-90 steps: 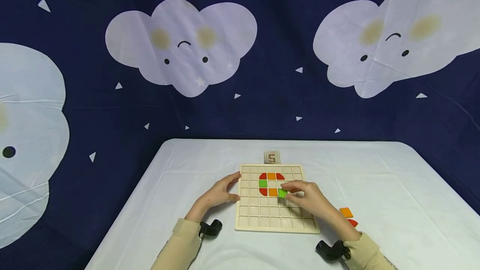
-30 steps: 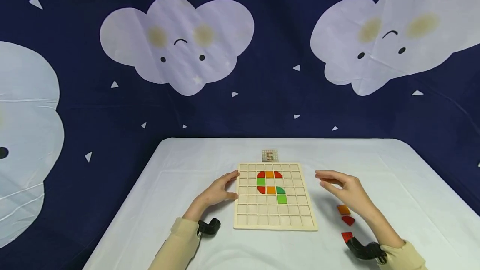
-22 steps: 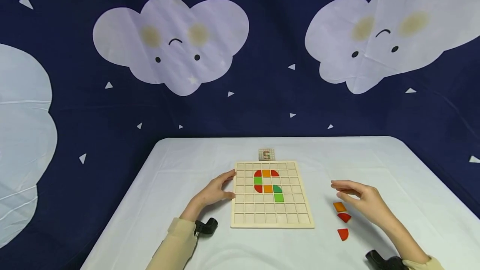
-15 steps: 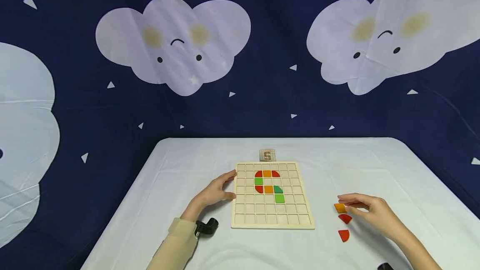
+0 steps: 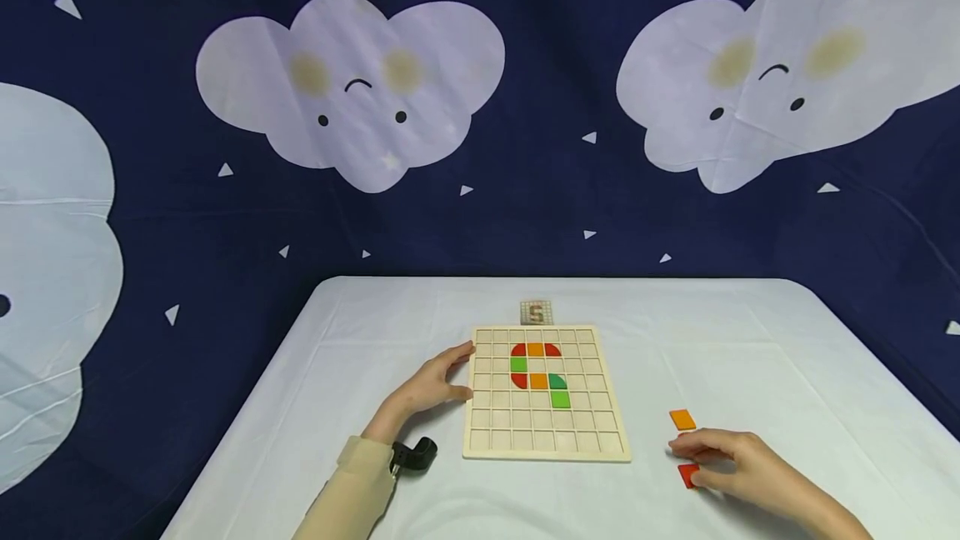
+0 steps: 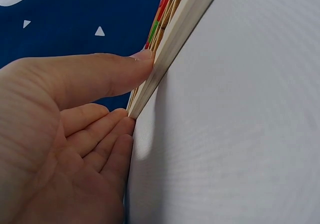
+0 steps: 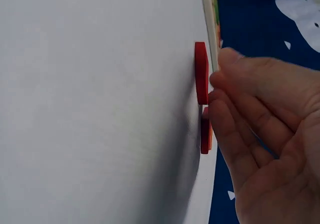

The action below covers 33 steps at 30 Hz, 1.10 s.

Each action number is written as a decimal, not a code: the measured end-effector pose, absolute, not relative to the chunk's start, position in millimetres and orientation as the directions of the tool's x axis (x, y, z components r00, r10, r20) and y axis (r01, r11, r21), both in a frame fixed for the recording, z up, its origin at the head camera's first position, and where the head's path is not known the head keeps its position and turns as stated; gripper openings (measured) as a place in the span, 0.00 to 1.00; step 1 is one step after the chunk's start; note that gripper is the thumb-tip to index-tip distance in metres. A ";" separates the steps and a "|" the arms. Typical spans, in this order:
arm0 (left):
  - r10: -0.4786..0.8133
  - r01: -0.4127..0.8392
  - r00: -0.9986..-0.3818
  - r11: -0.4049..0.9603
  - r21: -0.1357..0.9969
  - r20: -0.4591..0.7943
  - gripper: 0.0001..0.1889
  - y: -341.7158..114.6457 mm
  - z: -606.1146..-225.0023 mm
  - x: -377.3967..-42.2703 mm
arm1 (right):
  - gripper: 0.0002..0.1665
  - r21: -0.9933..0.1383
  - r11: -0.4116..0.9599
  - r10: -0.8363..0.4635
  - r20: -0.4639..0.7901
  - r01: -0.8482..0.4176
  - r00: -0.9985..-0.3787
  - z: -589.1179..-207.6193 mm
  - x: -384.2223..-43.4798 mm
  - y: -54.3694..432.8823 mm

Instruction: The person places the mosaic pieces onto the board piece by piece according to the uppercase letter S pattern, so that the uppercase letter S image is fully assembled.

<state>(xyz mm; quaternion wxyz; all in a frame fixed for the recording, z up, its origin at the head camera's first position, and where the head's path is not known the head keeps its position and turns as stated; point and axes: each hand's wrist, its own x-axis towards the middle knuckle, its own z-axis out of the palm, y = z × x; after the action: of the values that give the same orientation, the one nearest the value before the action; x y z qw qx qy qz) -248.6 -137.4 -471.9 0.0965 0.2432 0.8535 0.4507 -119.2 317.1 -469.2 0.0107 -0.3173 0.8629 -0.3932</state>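
My left hand (image 5: pixel 427 386) rests at the left edge of a wooden grid board (image 5: pixel 517 440), thumb and fingertips against its rim. Coloured tiles sit in the grid: red quarter-rounds (image 5: pixel 519 381), orange squares (image 5: pixel 536 349), light green squares (image 5: pixel 560 399) and one dark green quarter-round (image 5: pixel 557 382). Right of the board, my right hand (image 5: pixel 738 467) is low over the loose tiles with bent fingers. Its thumb overlaps the nearest red tile (image 5: pixel 687 475) in the head view. In the right wrist view, thumb and fingertips are beside that red tile (image 7: pixel 201 74), a second red tile (image 7: pixel 205 131) beyond it.
A loose orange tile (image 5: pixel 682 419) lies just beyond my right hand. Behind the board is a small pattern card (image 5: pixel 536 312) showing an S-like shape. A white cloth (image 5: pixel 375 315) covers the table, and a dark blue cloud-printed curtain (image 5: pixel 555 223) hangs behind it.
The dark green tile now shows in the grid, with the light green square below it. My right hand has moved off the board, rightward, then down past the orange tile. My left hand stays put.
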 end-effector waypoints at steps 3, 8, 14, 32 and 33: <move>0.501 0.331 -0.864 0.482 0.811 0.055 0.41 -137.7 -471.1 -247.8 | 0.21 -0.628 0.527 -0.556 0.255 -0.573 -0.791 -472.8 -117.1 317.7; 0.503 0.333 -0.863 0.479 0.813 0.057 0.41 -137.6 -470.5 -246.1 | 0.22 -0.569 0.555 -0.542 0.305 -0.606 -0.783 -476.8 -113.7 316.9; 0.504 0.338 -0.861 0.478 0.811 0.062 0.41 -137.0 -470.3 -246.5 | 0.24 -0.502 0.595 -0.507 0.371 -0.627 -0.778 -477.9 -107.3 315.3; 0.501 0.330 -0.864 0.474 0.816 0.059 0.41 -137.1 -473.0 -248.2 | 0.26 -0.455 0.570 -0.532 0.430 -0.684 -0.730 -483.0 -108.7 310.1; 0.501 0.331 -0.863 0.471 0.818 0.060 0.41 -137.2 -473.2 -248.3 | 0.27 -0.449 0.567 -0.535 0.437 -0.691 -0.723 -483.0 -108.6 309.9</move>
<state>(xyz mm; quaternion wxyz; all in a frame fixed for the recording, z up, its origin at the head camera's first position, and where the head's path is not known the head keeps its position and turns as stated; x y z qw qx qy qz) -248.3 -137.2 -473.2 0.0942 0.2440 0.8523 0.4530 -108.6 309.9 -483.0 -0.1269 -0.3499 0.8760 -0.3068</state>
